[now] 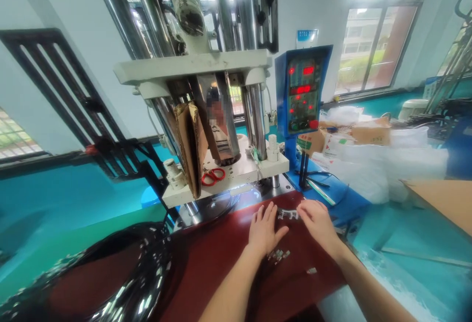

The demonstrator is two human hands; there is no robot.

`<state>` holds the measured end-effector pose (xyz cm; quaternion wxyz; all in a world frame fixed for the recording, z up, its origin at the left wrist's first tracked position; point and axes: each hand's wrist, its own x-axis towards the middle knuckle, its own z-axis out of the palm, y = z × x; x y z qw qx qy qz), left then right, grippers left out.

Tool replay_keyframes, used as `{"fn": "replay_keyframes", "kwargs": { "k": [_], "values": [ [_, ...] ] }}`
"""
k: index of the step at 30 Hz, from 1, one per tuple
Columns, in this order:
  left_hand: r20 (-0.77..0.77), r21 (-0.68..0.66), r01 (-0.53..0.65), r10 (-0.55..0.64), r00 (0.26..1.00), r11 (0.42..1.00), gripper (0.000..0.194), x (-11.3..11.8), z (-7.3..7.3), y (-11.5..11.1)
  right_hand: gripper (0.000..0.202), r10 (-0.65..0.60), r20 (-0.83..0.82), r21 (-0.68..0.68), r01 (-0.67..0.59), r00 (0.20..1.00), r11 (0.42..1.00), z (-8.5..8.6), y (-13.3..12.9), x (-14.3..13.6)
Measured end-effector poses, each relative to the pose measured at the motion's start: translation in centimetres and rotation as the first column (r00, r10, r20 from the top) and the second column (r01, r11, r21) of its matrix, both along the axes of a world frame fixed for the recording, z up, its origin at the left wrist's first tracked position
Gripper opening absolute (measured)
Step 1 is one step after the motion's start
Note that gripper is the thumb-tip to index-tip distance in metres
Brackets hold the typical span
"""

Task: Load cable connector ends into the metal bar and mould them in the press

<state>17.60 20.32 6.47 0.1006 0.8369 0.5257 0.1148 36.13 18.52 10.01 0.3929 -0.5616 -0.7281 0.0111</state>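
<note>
Silvery strip [288, 211] lies left-to-right between the hands [264, 228] [317, 219].

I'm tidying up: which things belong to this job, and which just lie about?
Likely in use: curved strip between left hand and right hand; small loose pieces; dark red table.

Likely just lying about: red scissors; folded cardboard; white bags; black coil.

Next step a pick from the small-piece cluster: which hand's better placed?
Left hand, probably: its fingers are spread and the small-piece cluster lies close by. The right hand is farther off, fingers bent at the silvery row's right end.
</note>
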Motion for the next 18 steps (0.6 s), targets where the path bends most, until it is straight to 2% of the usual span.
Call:
{"fn": "replay_keyframes", "kwargs": {
  "k": [2,5,8,9,11,13,14,15,16,18],
  "values": [
    [0.025,-0.020,0.005,-0.005,1.000,1.000,0.073,0.2,0.2,0.0,0.022,-0.001,-0.063,0.066,0.006,0.998,0.998,2.3,-0.4,-0.3],
    [0.092,-0.070,0.020,-0.014,0.996,0.997,0.075,0.1,0.6,0.4,0.020,-0.037,-0.141,0.268,0.074,0.989,0.961,5.6,-1.7,0.4],
    [0.262,-0.125,0.031,0.003,0.965,0.992,0.077,-1.1,1.5,0.3,0.018,-0.205,-0.057,0.387,0.210,0.977,0.898,7.1,-3.8,3.5],
    [0.324,-0.150,0.042,0.009,0.946,0.988,0.079,-1.9,1.9,-0.1,0.019,-0.293,0.010,0.396,0.265,0.956,0.879,7.1,-4.7,5.0],
    [0.371,-0.216,0.065,0.020,0.929,0.974,0.088,-3.7,2.8,-1.6,0.023,-0.479,0.148,0.400,0.391,0.865,0.829,6.1,-6.6,8.1],
    [0.253,-0.300,0.039,0.040,0.966,0.953,0.096,-5.5,3.6,-4.0,0.028,-0.601,0.252,0.367,0.500,0.759,0.784,4.4,-8.3,10.9],
    [0.156,-0.329,-0.003,0.057,0.986,0.944,0.094,-6.2,4.0,-5.3,0.030,-0.611,0.288,0.326,0.524,0.738,0.787,3.3,-8.9,11.8],
    [0.060,-0.343,-0.050,0.075,0.995,0.938,0.087,-6.6,4.3,-6.5,0.031,-0.583,0.302,0.260,0.524,0.754,0.811,2.2,-9.5,12.4],
    [-0.016,-0.344,-0.089,0.089,0.996,0.935,0.076,-6.9,4.6,-7.6,0.029,-0.519,0.293,0.175,0.489,0.803,0.855,1.1,-9.8,12.4],
    [-0.097,-0.328,-0.126,0.099,0.990,0.936,0.049,-6.7,4.9,-9.1,0.024,-0.293,0.206,-0.004,0.301,0.934,0.954,-0.8,-10.1,11.1]
  ]
}}
